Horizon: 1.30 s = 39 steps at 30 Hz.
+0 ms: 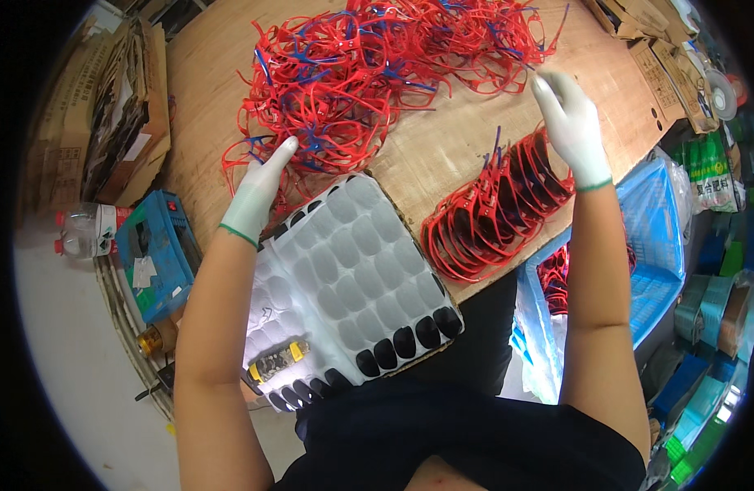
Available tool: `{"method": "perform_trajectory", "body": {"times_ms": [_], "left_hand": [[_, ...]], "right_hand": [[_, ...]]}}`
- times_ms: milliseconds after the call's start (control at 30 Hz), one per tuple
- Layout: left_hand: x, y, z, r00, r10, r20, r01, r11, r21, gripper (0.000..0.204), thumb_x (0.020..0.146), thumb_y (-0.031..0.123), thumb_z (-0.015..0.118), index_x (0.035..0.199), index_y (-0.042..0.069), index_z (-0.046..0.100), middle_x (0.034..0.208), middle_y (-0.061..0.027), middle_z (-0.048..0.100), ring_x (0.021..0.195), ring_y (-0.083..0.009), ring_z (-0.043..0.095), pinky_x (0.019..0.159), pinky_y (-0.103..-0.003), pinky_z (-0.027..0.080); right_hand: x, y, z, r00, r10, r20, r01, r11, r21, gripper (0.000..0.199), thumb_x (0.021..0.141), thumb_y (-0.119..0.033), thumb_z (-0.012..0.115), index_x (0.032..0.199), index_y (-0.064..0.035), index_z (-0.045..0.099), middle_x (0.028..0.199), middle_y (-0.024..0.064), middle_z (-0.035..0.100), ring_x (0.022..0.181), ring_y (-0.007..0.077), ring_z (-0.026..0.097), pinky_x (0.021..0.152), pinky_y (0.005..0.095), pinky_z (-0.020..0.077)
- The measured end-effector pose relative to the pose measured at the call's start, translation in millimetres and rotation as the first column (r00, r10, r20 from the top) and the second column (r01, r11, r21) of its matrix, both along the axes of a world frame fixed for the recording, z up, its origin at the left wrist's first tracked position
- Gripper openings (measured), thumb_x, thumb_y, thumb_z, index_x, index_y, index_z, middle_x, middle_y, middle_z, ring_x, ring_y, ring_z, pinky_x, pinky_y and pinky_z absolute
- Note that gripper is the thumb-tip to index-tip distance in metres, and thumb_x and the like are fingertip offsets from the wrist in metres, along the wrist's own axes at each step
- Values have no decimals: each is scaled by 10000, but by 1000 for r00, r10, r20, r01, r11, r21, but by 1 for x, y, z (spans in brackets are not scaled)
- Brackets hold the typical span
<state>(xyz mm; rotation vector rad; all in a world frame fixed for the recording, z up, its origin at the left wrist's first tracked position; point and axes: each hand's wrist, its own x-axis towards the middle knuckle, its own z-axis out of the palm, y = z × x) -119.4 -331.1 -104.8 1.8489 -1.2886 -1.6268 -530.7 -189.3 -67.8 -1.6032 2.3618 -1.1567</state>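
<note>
Both my hands wear white gloves with green cuffs. My left hand (262,190) is at the near left edge of a tangled heap of red glasses frames (332,90) with blue parts; its thumb points up, while the other fingers are mostly hidden. Over the table at the right, my right hand (575,131) is raised with thumb and fingers apart, and nothing shows in it. Just below it stands a row of red glasses with dark lenses (491,214), stacked side by side. Between my arms lies a tray of dark lenses (403,340), mostly under a whitish sheet (311,274).
A yellow-ended object (279,362) rests on the sheet. Right of the wooden table (426,135) stands a blue crate (659,237) with red glasses inside. At left are folded cardboard (107,106), a blue machine (156,254) and a plastic bottle (86,231).
</note>
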Motion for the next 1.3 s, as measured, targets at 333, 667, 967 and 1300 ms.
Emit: {"method": "perform_trajectory", "body": {"times_ms": [333, 667, 967, 1300], "left_hand": [[2, -51, -47, 933, 89, 349, 65, 910, -409, 994, 689, 343, 761, 1480, -104, 357, 1467, -279, 485, 1376, -350, 478, 1147, -384, 381], [-25, -18, -9, 871, -77, 486, 305, 859, -411, 1486, 641, 623, 865, 1577, -24, -90, 1635, -318, 36, 1520, -417, 182, 1236, -470, 212], [-36, -75, 3, 810, -185, 556, 321, 934, -158, 1229, 685, 294, 823, 1606, 74, 40, 1540, -229, 418, 1376, -367, 483, 1139, -413, 413], [58, -141, 13, 448, -468, 762, 832, 531, -162, 760, 756, 114, 690, 1472, 139, 435, 1262, -245, 640, 1154, -418, 612, 988, -444, 493]], "right_hand": [[15, -195, 37, 970, 218, -103, -174, 929, 326, 769, 876, -707, 548, 1269, -54, 651, 1358, 217, 594, 1312, 379, 497, 1108, 422, 382], [16, -229, 15, 949, 278, -147, -204, 901, 383, 747, 857, -650, 618, 1261, -25, 683, 1347, 262, 589, 1285, 384, 530, 1115, 416, 401], [3, -242, 16, 939, 307, -152, -187, 831, 523, 899, 766, -630, 717, 1406, -19, 558, 1475, 263, 466, 1304, 377, 510, 1109, 419, 415], [40, -231, 14, 807, 508, 301, -586, 746, 317, 819, 721, -310, 887, 1366, 52, 537, 1244, 161, 673, 1123, 224, 633, 985, 348, 499]]}}
